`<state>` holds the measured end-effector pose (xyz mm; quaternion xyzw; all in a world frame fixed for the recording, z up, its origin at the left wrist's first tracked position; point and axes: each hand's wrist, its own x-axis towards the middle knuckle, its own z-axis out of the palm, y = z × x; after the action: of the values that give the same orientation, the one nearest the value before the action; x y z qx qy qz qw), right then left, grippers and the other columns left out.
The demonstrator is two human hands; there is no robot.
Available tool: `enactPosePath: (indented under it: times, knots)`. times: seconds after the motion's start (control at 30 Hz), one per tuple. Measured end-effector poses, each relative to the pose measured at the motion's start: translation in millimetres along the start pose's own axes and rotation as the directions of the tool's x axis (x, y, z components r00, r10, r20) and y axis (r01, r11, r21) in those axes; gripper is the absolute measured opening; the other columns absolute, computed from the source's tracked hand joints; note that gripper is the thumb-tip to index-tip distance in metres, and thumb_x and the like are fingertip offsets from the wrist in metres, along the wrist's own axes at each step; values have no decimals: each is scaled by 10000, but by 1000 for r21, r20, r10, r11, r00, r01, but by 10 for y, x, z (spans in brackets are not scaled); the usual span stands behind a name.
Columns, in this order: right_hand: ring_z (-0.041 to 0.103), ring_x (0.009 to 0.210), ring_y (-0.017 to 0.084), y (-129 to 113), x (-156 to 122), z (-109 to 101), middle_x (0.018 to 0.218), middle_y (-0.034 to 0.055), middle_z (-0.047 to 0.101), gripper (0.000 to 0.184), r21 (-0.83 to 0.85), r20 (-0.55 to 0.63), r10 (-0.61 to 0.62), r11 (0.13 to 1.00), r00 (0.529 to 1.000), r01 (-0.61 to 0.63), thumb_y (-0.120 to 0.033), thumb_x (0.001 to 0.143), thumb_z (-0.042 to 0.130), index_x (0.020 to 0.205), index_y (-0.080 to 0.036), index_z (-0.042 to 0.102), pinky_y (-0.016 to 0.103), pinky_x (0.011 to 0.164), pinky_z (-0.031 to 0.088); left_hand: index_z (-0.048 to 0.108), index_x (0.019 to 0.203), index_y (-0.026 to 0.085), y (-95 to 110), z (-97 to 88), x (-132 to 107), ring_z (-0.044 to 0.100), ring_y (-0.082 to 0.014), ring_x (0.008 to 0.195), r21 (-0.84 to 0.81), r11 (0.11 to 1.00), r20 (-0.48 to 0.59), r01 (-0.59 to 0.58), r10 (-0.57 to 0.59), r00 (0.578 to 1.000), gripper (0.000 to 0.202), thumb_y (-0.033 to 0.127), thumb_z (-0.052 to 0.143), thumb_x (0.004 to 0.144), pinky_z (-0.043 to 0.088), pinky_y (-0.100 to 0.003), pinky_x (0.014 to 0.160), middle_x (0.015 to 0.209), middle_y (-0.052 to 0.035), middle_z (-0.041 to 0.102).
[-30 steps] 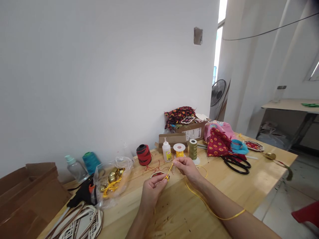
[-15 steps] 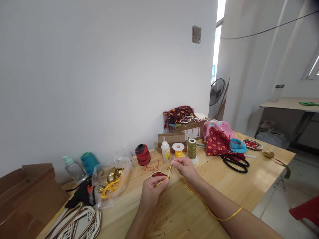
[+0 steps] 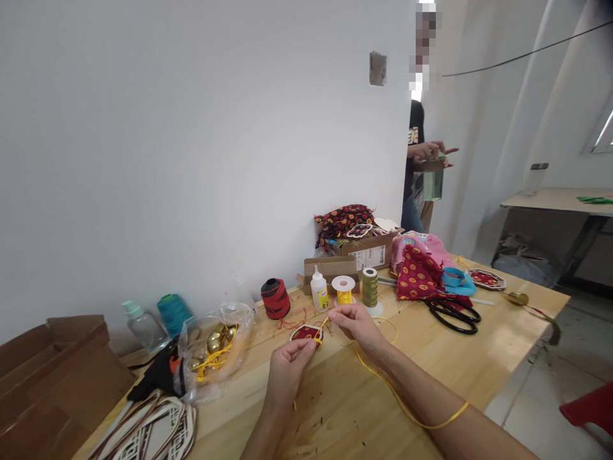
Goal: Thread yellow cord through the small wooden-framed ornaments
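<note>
My left hand pinches a small red patterned ornament and the yellow cord tied at it, just above the wooden table. My right hand pinches the same yellow cord a little to the right. The cord runs back from there in a long loop over my right forearm. A white spool of yellow cord stands just behind my right hand.
A glue bottle, green spool and red spool stand behind. Black scissors and red fabric lie right. A bag of gold bells, glue gun and cardboard box sit left. A person stands in the doorway.
A person holding a green bottle has appeared in the doorway. My left hand has turned the red ornament up so its face shows; my right hand stays pinched on the cord.
</note>
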<state>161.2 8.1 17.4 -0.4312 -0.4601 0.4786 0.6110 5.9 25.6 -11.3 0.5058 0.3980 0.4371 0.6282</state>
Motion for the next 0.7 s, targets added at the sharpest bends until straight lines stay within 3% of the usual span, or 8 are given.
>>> enactPosePath:
  times: [0.17, 0.27, 0.37, 0.57, 0.7]
  knots:
    - [409, 514, 78, 48, -7, 31, 536, -19, 525, 249, -60, 141, -11, 998, 990, 20, -365, 574, 644, 610, -119, 642, 199, 498, 307, 689, 676, 132, 94, 45, -60, 603, -159, 573, -67, 998, -21, 4, -5, 1000, 210, 291, 699, 538, 443, -228, 564, 511, -14, 658]
    - [372, 468, 66, 76, -13, 52, 490, -29, 498, 264, -163, 186, 0, 986, 983, 31, -368, 562, 649, 646, -118, 663, 192, 460, 287, 682, 642, 131, 147, 78, -95, 526, -109, 402, -75, 997, -41, 10, -13, 999, 199, 295, 702, 531, 411, -194, 458, 290, 67, 473]
    - [337, 450, 61, 117, -13, 55, 491, -21, 486, 265, -253, 224, -59, 960, 973, 117, -362, 610, 614, 685, -116, 678, 188, 429, 263, 674, 642, 131, 160, 86, -103, 362, -35, 267, -82, 997, -40, 11, -14, 999, 191, 291, 697, 539, 321, -151, 358, 251, 112, 356]
    - [303, 449, 66, 177, -10, 22, 465, -38, 389, 187, -502, 289, -306, 758, 907, 416, -277, 699, 546, 693, -148, 682, 183, 423, 225, 663, 619, 115, 158, 87, -91, 309, -31, 257, -34, 999, -73, 25, -28, 997, 259, 339, 710, 500, 212, -154, 306, 276, 96, 393]
    - [336, 460, 77, 164, -19, 25, 457, -36, 385, 170, -573, 317, -374, 656, 872, 490, -249, 693, 540, 641, -152, 669, 179, 426, 244, 659, 608, 122, 165, 100, -103, 317, -28, 260, -19, 999, -81, 49, -50, 995, 253, 343, 709, 495, 221, -158, 309, 319, 76, 468]
